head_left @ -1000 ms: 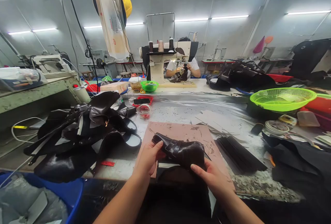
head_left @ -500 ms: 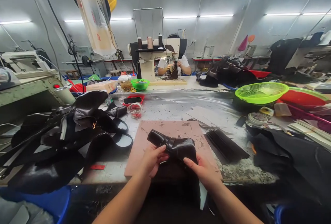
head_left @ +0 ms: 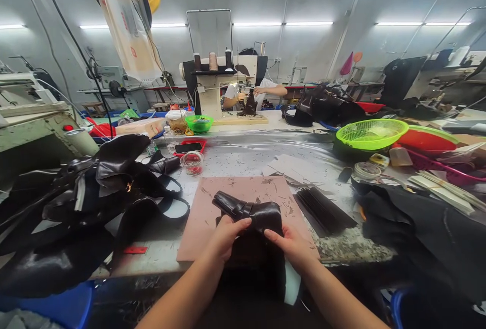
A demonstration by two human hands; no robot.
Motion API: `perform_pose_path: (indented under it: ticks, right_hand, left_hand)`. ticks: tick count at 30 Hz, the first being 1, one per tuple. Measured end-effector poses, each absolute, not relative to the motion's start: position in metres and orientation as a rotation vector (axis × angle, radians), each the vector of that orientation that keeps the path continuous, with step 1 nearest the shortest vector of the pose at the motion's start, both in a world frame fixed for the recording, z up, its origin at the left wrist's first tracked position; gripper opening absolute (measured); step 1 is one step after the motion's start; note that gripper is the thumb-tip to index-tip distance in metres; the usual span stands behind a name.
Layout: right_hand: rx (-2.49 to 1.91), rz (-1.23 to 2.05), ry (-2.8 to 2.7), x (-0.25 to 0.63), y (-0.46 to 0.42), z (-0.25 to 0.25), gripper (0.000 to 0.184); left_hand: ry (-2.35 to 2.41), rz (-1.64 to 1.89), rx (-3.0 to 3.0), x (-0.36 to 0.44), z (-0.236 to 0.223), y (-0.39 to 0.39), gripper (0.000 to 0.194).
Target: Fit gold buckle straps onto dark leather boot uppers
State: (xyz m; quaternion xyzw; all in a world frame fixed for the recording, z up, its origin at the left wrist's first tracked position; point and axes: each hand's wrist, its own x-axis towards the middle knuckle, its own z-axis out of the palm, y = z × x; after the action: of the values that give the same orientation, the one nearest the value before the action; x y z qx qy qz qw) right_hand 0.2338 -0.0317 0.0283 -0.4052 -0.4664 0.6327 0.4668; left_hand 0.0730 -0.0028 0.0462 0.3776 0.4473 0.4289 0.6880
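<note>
Head view: leather piece (head_left: 261, 212) over pink board (head_left: 203, 200), at 12 o'clock from both hands; long axis near 9-to-3, 9 end higher. Left hand (head_left: 227, 235) pinches near edge mid-length; right hand (head_left: 291, 246) pinches nearer 3 o'clock end.

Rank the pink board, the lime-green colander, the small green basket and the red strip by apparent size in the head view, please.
1. Pink board, partly covered
2. Lime-green colander
3. Small green basket, set farther back
4. Red strip
</note>
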Motion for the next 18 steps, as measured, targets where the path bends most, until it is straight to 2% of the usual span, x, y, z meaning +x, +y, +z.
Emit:
perform_pose_path:
  ticks: [4,13,18]
  right_hand:
    - [-0.999,1.565,-1.164,0.235,-0.03,0.034,0.043]
    - [-0.942,1.747,-1.139,0.246,0.002,0.052,0.037]
    - [-0.947,1.805,-1.184,0.248,0.013,0.048,0.035]
  left_hand:
    - [0.95,0.962,0.885,0.075,0.048,-0.003,0.043]
    - [0.952,1.085,0.771,0.085,0.052,0.004,0.034]
    - [0.986,0.992,0.671,0.083,0.047,0.009,0.027]
